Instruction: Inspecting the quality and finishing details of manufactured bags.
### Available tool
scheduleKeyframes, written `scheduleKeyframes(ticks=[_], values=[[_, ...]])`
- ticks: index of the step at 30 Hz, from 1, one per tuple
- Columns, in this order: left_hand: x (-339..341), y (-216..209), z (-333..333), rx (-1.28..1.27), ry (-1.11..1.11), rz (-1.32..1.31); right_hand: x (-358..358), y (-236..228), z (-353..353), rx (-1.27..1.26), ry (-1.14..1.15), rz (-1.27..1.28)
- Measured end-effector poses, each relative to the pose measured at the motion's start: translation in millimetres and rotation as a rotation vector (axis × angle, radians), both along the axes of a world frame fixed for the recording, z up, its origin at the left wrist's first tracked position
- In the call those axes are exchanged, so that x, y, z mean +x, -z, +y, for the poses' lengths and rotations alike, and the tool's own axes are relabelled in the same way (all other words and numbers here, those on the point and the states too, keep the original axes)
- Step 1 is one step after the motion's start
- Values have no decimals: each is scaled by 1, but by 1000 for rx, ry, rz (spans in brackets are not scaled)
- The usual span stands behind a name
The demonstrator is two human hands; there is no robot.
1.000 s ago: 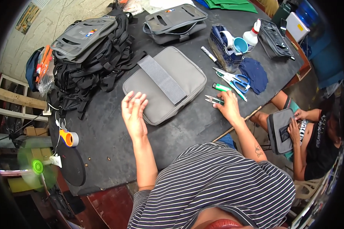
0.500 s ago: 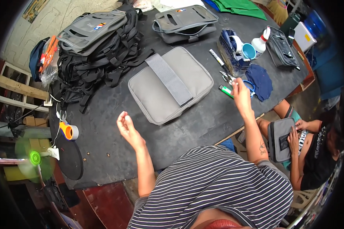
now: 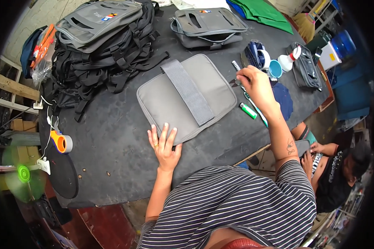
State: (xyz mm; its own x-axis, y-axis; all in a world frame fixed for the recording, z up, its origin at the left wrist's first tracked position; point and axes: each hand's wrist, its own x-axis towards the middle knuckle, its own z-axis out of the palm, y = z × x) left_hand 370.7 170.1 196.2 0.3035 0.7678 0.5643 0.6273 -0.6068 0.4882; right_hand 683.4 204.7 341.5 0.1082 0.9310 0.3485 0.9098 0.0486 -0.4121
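A grey fabric bag [image 3: 153, 99] with rounded corners lies flat on the black table, a wide grey strap [image 3: 189, 93] across its upper face. My left hand [image 3: 166, 149] rests on the bag's near left corner, fingers spread and holding nothing. To the right of the bag, my right hand [image 3: 257, 89] hovers over the small tools with its fingers curled together. What it grips, if anything, is hidden by the fingers. Near it are a marker [image 3: 236, 65], a small green cylinder with a white end [image 3: 248, 111] and a slim green-and-white stick [image 3: 257, 108].
Black straps and grey bags [image 3: 99, 29] are piled at the far left; another grey bag [image 3: 207, 25] lies at the back. A clear holder with tape, a blue cup [image 3: 275, 68], a spray bottle [image 3: 287, 60] and dark blue cloth [image 3: 282, 101] stand right. Another person [image 3: 336, 174] sits right.
My left hand has come down onto the bag's near corner. My right hand has curled its fingers and shifted slightly left over the tools. The view has shifted a little.
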Motion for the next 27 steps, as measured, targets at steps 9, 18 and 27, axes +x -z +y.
scheduleKeyframes(ticks=[9,18,27], values=[[-1,9,1,21,1,-104,-11,10,21,34,-87,-136],[-1,-1,1,2,-41,-54,-16,15,17,-12,-144,-304],[0,4,2,-1,-54,-16,-20,-14,-19,82,45,-105]])
